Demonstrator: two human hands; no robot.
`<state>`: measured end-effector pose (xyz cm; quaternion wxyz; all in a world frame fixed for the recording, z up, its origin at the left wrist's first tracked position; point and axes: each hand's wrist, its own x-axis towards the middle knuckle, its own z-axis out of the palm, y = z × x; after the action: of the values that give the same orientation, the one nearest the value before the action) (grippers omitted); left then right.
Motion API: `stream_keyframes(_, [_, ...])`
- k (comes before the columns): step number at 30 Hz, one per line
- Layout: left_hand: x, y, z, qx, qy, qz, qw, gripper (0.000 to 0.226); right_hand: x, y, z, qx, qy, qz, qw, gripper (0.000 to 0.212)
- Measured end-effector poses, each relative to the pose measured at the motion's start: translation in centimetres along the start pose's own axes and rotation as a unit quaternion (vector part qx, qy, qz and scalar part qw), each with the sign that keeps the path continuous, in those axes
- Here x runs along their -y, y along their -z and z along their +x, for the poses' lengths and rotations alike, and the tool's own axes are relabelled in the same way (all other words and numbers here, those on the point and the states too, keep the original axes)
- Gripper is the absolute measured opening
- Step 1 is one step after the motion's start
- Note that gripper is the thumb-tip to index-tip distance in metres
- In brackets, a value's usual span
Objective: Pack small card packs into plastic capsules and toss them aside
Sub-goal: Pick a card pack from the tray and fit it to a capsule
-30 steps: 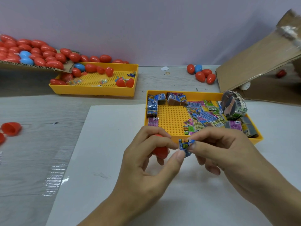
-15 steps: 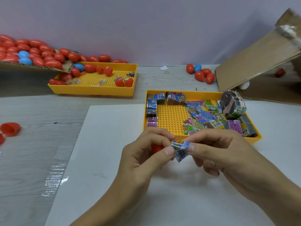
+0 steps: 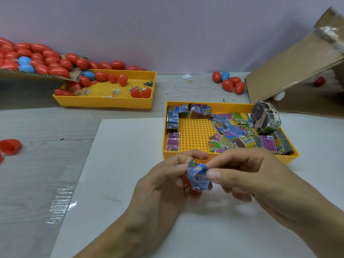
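A small blue card pack (image 3: 197,176), bent into a curl, sits between both hands above the white sheet. My left hand (image 3: 162,185) holds a red capsule half (image 3: 186,182), mostly hidden behind the pack and fingers, and its thumb touches the pack. My right hand (image 3: 247,175) pinches the pack's right edge with thumb and forefinger. The yellow tray (image 3: 188,155) just behind the hands holds several more card packs (image 3: 230,133) and banded bundles (image 3: 265,121).
A second yellow tray (image 3: 106,104) with red and blue capsules stands at the back left under a cardboard flap piled with red capsules (image 3: 42,60). A few capsules (image 3: 229,82) lie beside a cardboard box (image 3: 294,71) at the back right. A red capsule half (image 3: 9,146) lies far left.
The card pack has been curled further and pushed left and down against the red capsule half, which is now nearly covered. Both hands stayed close together above the white sheet.
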<state>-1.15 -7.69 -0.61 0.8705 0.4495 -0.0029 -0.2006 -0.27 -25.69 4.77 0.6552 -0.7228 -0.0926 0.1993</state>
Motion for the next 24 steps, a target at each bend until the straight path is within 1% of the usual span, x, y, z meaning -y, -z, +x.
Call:
stream_keyframes(2, [-0.3, 0.0, -0.5, 0.02, -0.021, -0.037, 0.999, 0.046, 0.0, -0.2, 0.0, -0.032, 0.031, -0.025, 0.999, 0.015])
stream_keyframes(3, [-0.4, -0.1, -0.6, 0.024, -0.033, -0.032, 0.999, 0.047, -0.1, -0.2, -0.1, -0.05, 0.056, -0.049, 0.996, 0.012])
stream_keyframes(4, [-0.2, -0.1, -0.6, 0.024, -0.049, -0.016, 0.998, 0.037, -0.1, -0.3, -0.2, -0.066, 0.078, -0.074, 0.992, 0.011])
stream_keyframes(5, [0.0, -0.2, -0.5, 0.023, -0.065, 0.002, 0.998, 0.022, -0.2, -0.5, -0.3, -0.08, 0.093, -0.095, 0.988, 0.012])
stream_keyframes(6, [0.1, -0.4, -0.5, 0.015, -0.079, 0.024, 0.996, 0.014, -0.3, -0.7, -0.4, -0.093, 0.102, -0.109, 0.984, 0.016])
stream_keyframes(8, [0.3, -0.6, -0.8, -0.01, -0.117, 0.113, 0.987, 0.009, -0.3, -1.0, -0.5, -0.113, 0.098, -0.116, 0.982, 0.019])
stream_keyframes(10, [0.6, -0.6, -1.2, -0.017, -0.166, 0.211, 0.963, 0.007, -0.1, -1.1, -0.4, -0.095, 0.06, -0.064, 0.992, 0.014])
stream_keyframes(12, [0.8, -0.7, -1.6, -0.019, -0.197, 0.271, 0.942, 0.007, 0.1, -0.8, -0.3, -0.054, 0.009, 0.012, 0.998, 0.015])
stream_keyframes(14, [0.9, -0.7, -1.8, -0.024, -0.211, 0.293, 0.932, 0.008, 0.2, -0.5, -0.4, -0.025, -0.014, 0.041, 0.999, 0.016])
stream_keyframes(17, [0.9, -0.8, -1.8, -0.019, -0.225, 0.31, 0.924, 0.008, 0.2, -0.7, -0.4, -0.011, -0.006, 0.065, 0.998, 0.012])
stream_keyframes(19, [0.9, -0.8, -1.9, -0.016, -0.234, 0.313, 0.92, 0.007, 0.1, -1.0, -0.4, -0.038, 0.019, 0.059, 0.997, 0.016])
stream_keyframes(21, [1.0, -0.8, -1.9, -0.019, -0.247, 0.315, 0.916, 0.009, 0.0, -1.1, -0.4, -0.079, 0.057, 0.029, 0.995, 0.022])
stream_keyframes(24, [1.0, -1.0, -1.9, -0.033, -0.283, 0.317, 0.905, 0.018, -0.1, -1.2, -0.4, -0.106, 0.102, 0.001, 0.989, 0.018])
